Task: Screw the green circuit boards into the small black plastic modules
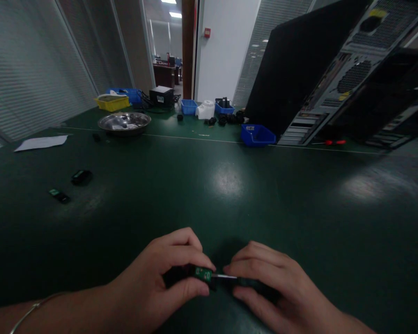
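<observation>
At the near edge of the dark green table point(230, 195), both hands meet over one small device. The left hand point(167, 283) is closed around a small black module with a green circuit board point(204, 274) showing between thumb and forefinger, and it holds the piece just above or on the table; I cannot tell which. The right hand point(275, 287) is curled around a thin tool with a metal shaft point(225, 277), probably a small screwdriver, and the tip of the shaft touches the edge of the green board. The step in hand seems to be the working of a screw or a catch on this module, with the left hand as the clamp. The next move, in my judgement, needs a steady left grip and a straight, light push along the shaft, because the tip can slip off so small a part. Far to the left lie two similar small modules point(69, 185), well apart from the hands, and a metal bowl point(124, 122) stands farther back.
</observation>
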{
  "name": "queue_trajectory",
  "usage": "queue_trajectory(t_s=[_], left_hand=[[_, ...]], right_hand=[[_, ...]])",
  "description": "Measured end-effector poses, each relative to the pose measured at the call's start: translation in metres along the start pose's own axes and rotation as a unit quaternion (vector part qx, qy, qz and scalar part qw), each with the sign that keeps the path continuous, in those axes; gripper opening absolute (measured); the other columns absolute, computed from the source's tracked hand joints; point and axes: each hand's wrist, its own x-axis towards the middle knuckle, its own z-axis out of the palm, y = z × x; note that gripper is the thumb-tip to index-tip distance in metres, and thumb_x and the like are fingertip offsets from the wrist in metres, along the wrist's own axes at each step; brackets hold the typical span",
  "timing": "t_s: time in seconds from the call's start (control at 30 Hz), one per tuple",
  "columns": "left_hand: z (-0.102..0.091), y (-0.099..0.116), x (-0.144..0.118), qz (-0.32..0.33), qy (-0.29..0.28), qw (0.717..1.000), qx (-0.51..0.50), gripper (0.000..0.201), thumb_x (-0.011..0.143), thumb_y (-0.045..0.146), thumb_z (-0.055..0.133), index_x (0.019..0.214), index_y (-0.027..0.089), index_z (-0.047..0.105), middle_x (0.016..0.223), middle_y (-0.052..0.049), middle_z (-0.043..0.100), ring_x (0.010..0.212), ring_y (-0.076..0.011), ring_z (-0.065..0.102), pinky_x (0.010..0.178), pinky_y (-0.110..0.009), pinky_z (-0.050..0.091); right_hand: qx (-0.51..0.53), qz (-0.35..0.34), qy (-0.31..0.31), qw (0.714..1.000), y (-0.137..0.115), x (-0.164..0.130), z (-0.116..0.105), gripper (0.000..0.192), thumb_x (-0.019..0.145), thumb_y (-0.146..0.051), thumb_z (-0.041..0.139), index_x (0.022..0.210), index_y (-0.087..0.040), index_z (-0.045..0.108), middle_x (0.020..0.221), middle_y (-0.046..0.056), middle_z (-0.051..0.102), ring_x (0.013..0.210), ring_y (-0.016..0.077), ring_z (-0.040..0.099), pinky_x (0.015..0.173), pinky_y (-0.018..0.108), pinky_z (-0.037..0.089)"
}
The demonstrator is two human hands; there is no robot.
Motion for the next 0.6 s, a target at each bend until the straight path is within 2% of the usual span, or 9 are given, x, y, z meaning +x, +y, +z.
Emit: queue_trajectory(t_s=[0.33,0.5,0.6], left_hand=[[-0.0008,0.0047,0.0019,-0.026,-0.007,0.999,-0.044,0.013,0.083,0.014,0.069,0.091,0.021,0.076,0.083,0.001,0.059,0.075,-0.0122,0.056,0.067,-0.021,0.041],[-0.0009,0.0048,0.0014,-0.025,-0.005,0.999,-0.044,0.01,0.085,0.017,0.067,0.089,0.021,0.076,0.082,0.0,0.06,0.075,-0.0134,0.057,0.067,-0.022,0.042],[0.0009,0.0043,-0.0007,-0.023,0.01,0.999,-0.024,0.01,0.085,0.017,0.066,0.089,0.02,0.074,0.081,0.0,0.06,0.073,-0.0134,0.057,0.065,-0.022,0.043]], right_hand=[[-0.003,-0.005,0.003,1.0,-0.001,0.0018,-0.0003,0.02,0.093,-0.011,0.061,0.11,-0.018,0.068,0.096,0.009,0.071,0.087,0.0184,0.066,0.074,0.029,0.055],[-0.069,-0.042,0.027,0.996,-0.0035,-0.0005,0.0001,0.022,0.094,-0.013,0.06,0.114,-0.021,0.067,0.096,0.007,0.073,0.085,0.0187,0.066,0.072,0.029,0.055],[-0.116,-0.041,0.049,0.991,-0.0045,-0.0018,0.0024,0.026,0.093,-0.011,0.06,0.115,-0.022,0.066,0.096,0.006,0.073,0.083,0.0187,0.066,0.071,0.029,0.056]])
